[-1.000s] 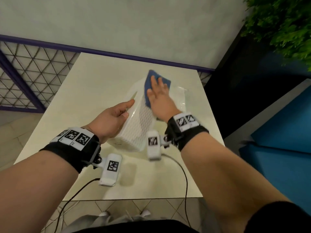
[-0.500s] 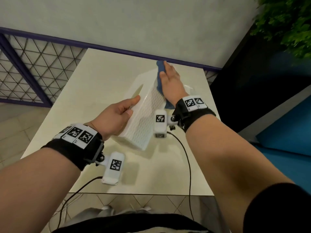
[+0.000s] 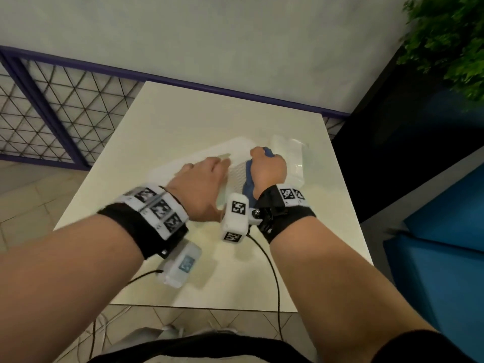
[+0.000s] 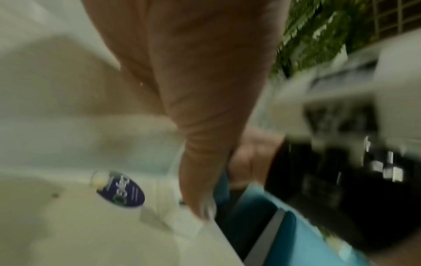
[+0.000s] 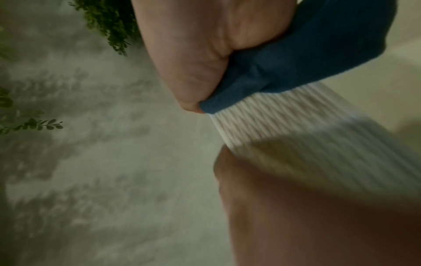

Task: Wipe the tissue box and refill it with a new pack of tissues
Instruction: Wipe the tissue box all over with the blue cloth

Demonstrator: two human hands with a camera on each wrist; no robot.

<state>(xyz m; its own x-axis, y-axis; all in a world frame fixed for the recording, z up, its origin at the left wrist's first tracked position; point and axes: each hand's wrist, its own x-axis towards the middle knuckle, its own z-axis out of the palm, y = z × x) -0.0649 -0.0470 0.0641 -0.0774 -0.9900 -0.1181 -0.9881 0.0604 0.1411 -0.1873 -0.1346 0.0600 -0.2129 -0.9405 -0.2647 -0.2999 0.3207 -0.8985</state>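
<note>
We see a cream table [image 3: 183,121] against a pale wall [image 3: 209,35] at twelve o'clock. A purple-framed wire fence [image 3: 52,113] stands at ten, a green plant [image 3: 450,35] at two, a blue seat [image 3: 445,244] at four.

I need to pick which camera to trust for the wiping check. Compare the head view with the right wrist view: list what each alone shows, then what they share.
Only the head view shows the left hand resting on the tissue box, the clear tissue pack behind the right hand, the table, and both wrist cameras.

Only the right wrist view shows the box's ribbed surface up close, with the blue cloth bunched in curled fingers and pressed onto it.

Both show the right hand, the cloth, the box and green foliage.
</note>
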